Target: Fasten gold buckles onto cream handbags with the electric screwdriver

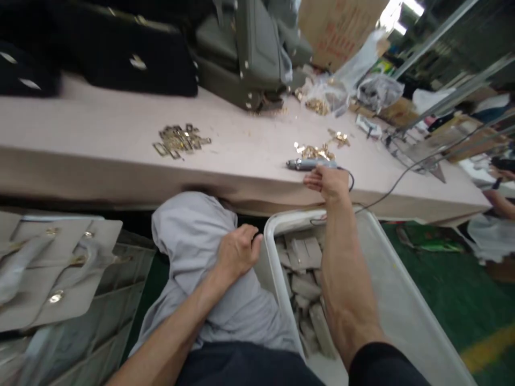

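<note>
My right hand [328, 182] is at the front edge of the table [241, 145], touching the rear part of a grey electric screwdriver [308, 164] that lies there with its tip to the left; the fingers are curled and partly blurred, so a grip is unclear. Just behind the tool is a pile of gold metal pieces [317, 151]. My left hand [240, 249] rests on my grey-clothed leg, fingers curled, with nothing visible in it. Farther left on the table lies a pile of gold rectangular buckles [179, 140].
Black bags [137, 64] and a dark green bag [257, 59] stand at the back. A white bin [402, 284] with beige pieces is below my right arm. Beige bags [72, 268] lie at left. A cable [396, 182] crosses the right side, where another person's arm [501, 203] shows.
</note>
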The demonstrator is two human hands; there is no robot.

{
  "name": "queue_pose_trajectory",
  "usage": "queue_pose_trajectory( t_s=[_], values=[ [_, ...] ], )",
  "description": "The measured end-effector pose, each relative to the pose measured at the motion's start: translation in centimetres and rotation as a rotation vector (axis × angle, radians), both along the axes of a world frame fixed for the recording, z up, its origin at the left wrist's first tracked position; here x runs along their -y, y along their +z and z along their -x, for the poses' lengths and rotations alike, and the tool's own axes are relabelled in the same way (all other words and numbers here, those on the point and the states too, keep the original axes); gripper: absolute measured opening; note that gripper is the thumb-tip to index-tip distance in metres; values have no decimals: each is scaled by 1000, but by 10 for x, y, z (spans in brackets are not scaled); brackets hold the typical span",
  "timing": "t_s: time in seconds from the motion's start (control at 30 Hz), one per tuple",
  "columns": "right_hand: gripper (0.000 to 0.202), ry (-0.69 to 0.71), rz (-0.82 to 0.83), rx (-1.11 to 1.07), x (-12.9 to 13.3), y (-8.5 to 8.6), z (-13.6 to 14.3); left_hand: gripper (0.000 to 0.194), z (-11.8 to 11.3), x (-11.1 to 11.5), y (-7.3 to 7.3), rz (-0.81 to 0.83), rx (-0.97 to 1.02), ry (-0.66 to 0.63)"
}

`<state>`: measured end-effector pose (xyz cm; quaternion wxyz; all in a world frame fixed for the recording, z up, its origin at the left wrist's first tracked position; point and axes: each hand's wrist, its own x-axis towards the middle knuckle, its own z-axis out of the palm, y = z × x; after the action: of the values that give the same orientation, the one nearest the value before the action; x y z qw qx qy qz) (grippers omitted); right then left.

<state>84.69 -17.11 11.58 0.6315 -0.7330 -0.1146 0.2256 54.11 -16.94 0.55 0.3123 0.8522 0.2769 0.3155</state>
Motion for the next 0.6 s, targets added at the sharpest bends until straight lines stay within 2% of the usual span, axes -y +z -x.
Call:
queue_pose_trajectory(
  t_s=[0.03,0.1,0.2,0.23,0.3,0.43,0.53,0.6],
  values=[
    [25,5,13,21,7,-6,-1,14,-1,0,-2,-4,-16,-3],
    [26,64,-38,206,28,-23,-3,15,-2,-1,-6,3,-35,-2],
    [35,-80,29,432,81,-62,2,15,-4,-2,-9,7,-55,-20],
    [38,-173,126,450,103,-80,5,15,-4,-2,-8,5,-61,-25],
    [36,-254,240,389,149,-122,12,15,-4,-3,-7,1,-73,-30],
    [33,-279,497,134,229,-220,29,15,-11,-4,-5,-4,-113,-40],
    [29,-226,681,-39,265,-281,39,16,-20,-2,-5,-4,-182,-76],
    [26,-177,770,-107,277,-311,39,17,-26,-1,-4,-6,-244,-106]
  ],
)
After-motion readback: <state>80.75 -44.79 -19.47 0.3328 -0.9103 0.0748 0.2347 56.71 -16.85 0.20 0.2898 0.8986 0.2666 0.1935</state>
